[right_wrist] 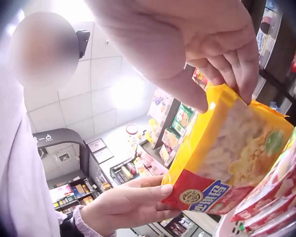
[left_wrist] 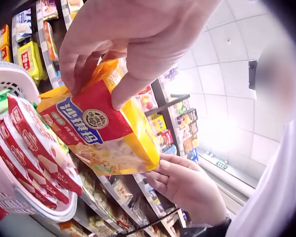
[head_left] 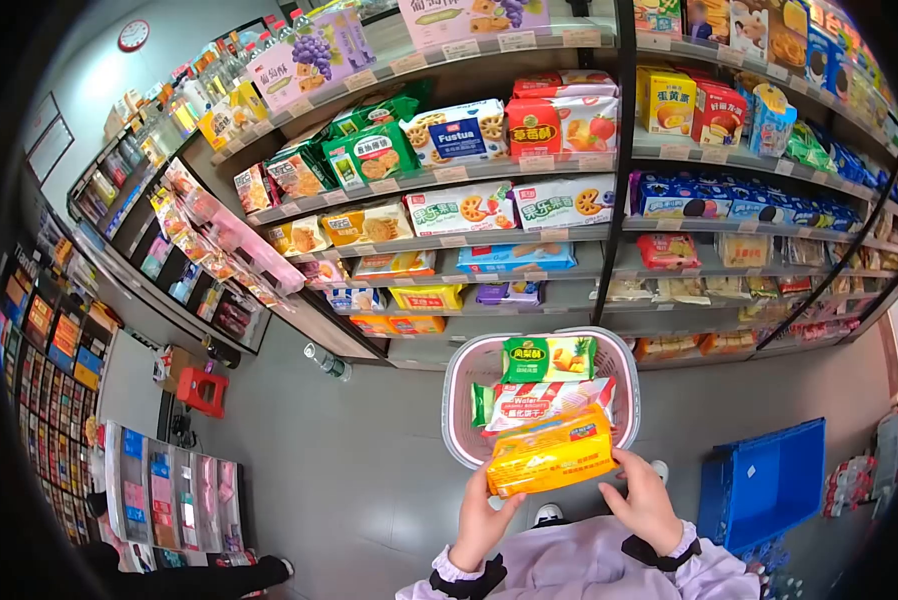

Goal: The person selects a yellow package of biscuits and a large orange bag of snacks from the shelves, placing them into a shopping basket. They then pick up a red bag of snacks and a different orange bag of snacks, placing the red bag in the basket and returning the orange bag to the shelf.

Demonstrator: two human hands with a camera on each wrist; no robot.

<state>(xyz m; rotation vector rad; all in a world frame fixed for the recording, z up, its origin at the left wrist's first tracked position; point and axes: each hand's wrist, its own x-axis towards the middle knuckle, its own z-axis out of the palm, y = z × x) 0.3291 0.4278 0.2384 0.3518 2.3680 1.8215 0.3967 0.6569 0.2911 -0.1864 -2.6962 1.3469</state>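
Both hands hold a yellow packet of sachima (head_left: 552, 452), with a red and blue label, tilted over the front rim of a pale pink basket (head_left: 452, 400). My left hand (head_left: 482, 522) grips its left end, thumb on the near face and fingers round the far side in the left wrist view. At the opposite end, my right hand (head_left: 649, 508) holds a corner between thumb and fingers, as the right wrist view shows. Inside the basket lie red-and-white wafer packs (head_left: 544, 402) and a green pineapple cake packet (head_left: 551, 359). The sachima packet partly covers the wafers.
Shelves of packaged biscuits (head_left: 459, 135) stand just beyond the basket. A blue crate (head_left: 769, 485) sits on the floor at right. On the left are a red stool (head_left: 203, 389), a clear drawer unit (head_left: 174, 490) and another person's dark-clothed leg (head_left: 199, 577).
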